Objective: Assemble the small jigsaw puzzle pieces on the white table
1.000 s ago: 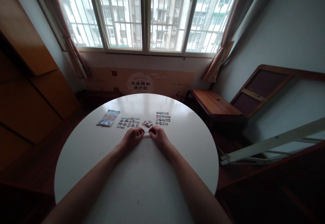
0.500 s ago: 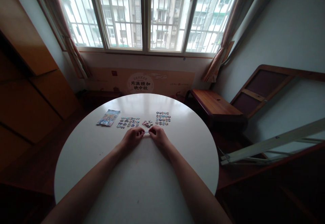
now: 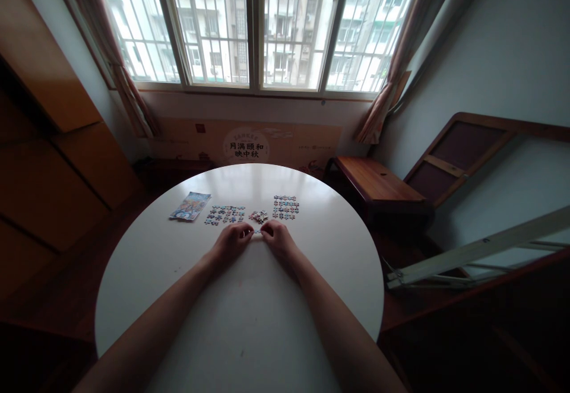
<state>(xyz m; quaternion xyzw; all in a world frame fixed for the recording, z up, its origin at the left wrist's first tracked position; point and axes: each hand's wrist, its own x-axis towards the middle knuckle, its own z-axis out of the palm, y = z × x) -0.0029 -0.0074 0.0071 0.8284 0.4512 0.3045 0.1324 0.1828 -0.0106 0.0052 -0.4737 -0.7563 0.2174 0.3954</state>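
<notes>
Between my two hands, low over the white round table (image 3: 258, 298), are small light puzzle pieces (image 3: 257, 231). My left hand (image 3: 234, 239) pinches them from the left side, its fingers curled. From the right, my right hand (image 3: 275, 237) pinches at the same pieces with closed fingers. How the pieces join is too small to tell. Just beyond my hands lies a small heap of puzzle pieces (image 3: 259, 216). Rows of spread pieces (image 3: 227, 214) are laid out on the left, and more rows of pieces (image 3: 285, 207) on the right.
A colourful printed sheet or packet (image 3: 190, 206) lies at the table's left. Behind the table stand a long printed cardboard panel (image 3: 247, 143) and a barred window. A low wooden bench (image 3: 378, 179) is beyond the right edge, and an orange cabinet (image 3: 44, 185) at the left.
</notes>
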